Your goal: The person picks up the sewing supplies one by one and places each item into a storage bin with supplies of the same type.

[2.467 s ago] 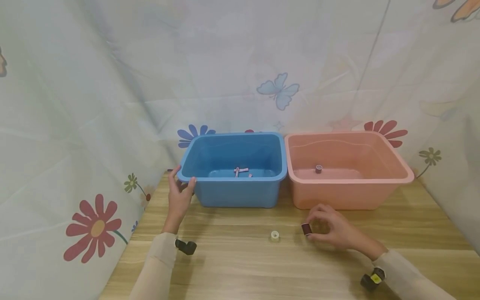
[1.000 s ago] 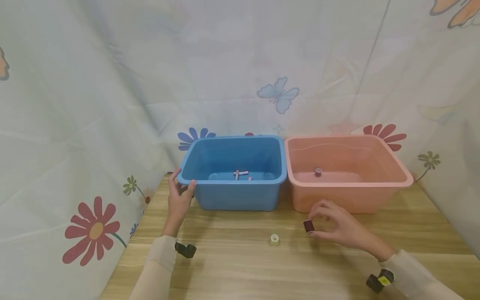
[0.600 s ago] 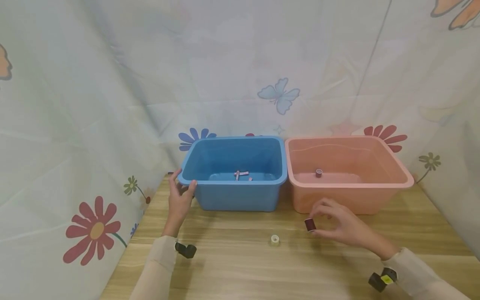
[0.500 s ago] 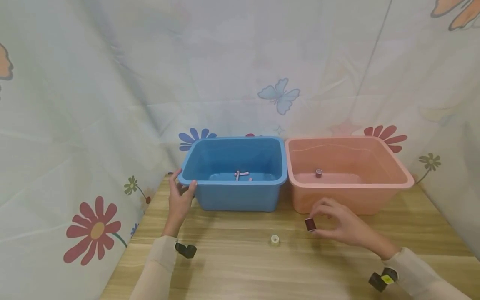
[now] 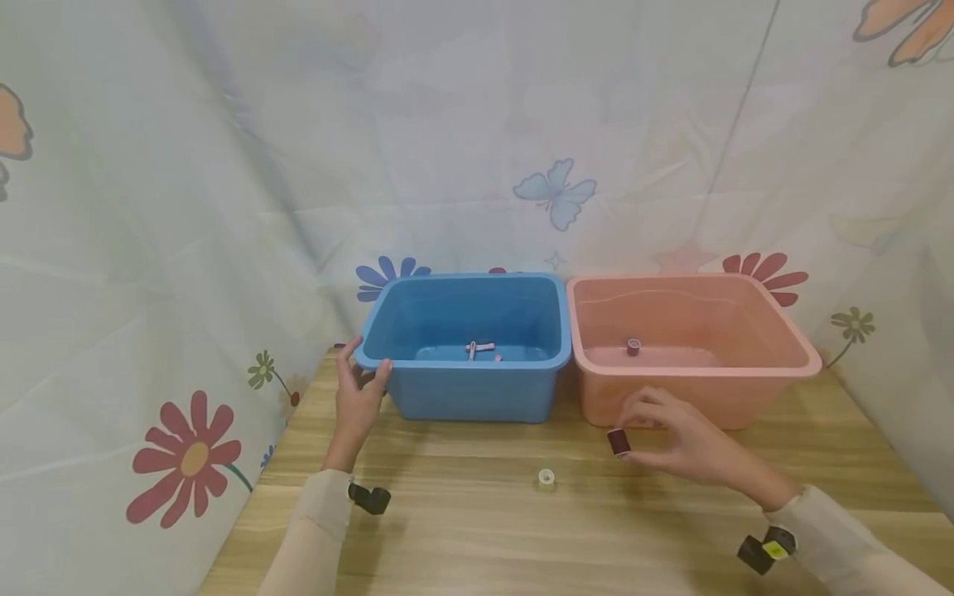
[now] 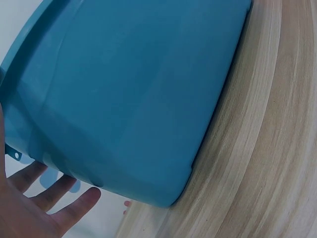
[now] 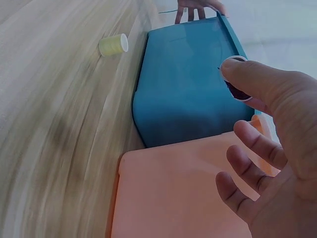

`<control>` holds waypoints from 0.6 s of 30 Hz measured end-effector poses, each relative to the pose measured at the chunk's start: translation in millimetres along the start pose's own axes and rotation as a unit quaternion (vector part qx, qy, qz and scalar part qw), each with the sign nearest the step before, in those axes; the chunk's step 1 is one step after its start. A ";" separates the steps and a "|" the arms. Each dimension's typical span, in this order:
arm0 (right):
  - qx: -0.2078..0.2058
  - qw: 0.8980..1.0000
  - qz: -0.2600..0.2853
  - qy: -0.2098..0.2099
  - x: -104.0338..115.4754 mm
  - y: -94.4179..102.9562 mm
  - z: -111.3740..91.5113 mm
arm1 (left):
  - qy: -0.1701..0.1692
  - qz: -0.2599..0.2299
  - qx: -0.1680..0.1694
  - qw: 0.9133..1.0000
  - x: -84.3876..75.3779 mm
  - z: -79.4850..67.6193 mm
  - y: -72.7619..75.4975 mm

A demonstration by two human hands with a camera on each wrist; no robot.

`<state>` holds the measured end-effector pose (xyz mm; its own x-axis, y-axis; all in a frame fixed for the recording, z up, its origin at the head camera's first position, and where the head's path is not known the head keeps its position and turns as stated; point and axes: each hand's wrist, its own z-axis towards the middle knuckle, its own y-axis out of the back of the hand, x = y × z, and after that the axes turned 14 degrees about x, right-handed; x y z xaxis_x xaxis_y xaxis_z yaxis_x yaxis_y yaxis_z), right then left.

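My right hand (image 5: pixel 686 439) pinches a dark maroon thread spool (image 5: pixel 619 442) between thumb and index finger, above the table in front of the pink bin (image 5: pixel 693 397). In the right wrist view the thumb covers part of the spool (image 7: pixel 238 93), and the other fingers spread loosely below. A pale yellow spool (image 5: pixel 546 478) stands on the table to the left. My left hand (image 5: pixel 358 406) holds the blue bin (image 5: pixel 477 393) at its front left corner, thumb at the front rim. The left wrist view shows its fingers (image 6: pixel 74 210) along the bin's side.
Inside the blue bin lie several small pinkish strips (image 5: pixel 473 351). One dark spool (image 5: pixel 633 347) sits on the pink bin's floor. Both bins stand side by side at the back of the wooden table (image 5: pixel 462 530), against a printed curtain (image 5: pixel 447 124).
The right hand has shifted slightly up and to the right with the maroon spool, which has tilted a little. The left hand stays at the blue bin, and the view has tipped slightly upward.
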<state>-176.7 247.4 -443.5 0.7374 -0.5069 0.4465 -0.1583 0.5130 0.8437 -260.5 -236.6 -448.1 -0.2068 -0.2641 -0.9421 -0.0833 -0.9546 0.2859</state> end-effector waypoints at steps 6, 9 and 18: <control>0.003 1.000 -0.005 0.008 -1.1 4.7 1.2 | 0.004 -0.004 -0.001 1.000 22.3 9.9 2.7; 0.005 1.000 -0.010 0.013 -1.0 7.4 2.8 | 0.002 -0.004 -0.006 1.000 34.7 13.9 3.4; 0.008 1.000 -0.024 0.009 1.3 13.8 4.2 | -0.012 0.005 -0.022 1.000 39.9 14.5 1.7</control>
<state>-180.8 250.9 -430.0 0.7560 -0.5178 0.4006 -0.1327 0.4780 0.8683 -283.1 -246.8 -482.6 -0.2308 -0.2713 -0.9344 -0.0390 -0.9570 0.2875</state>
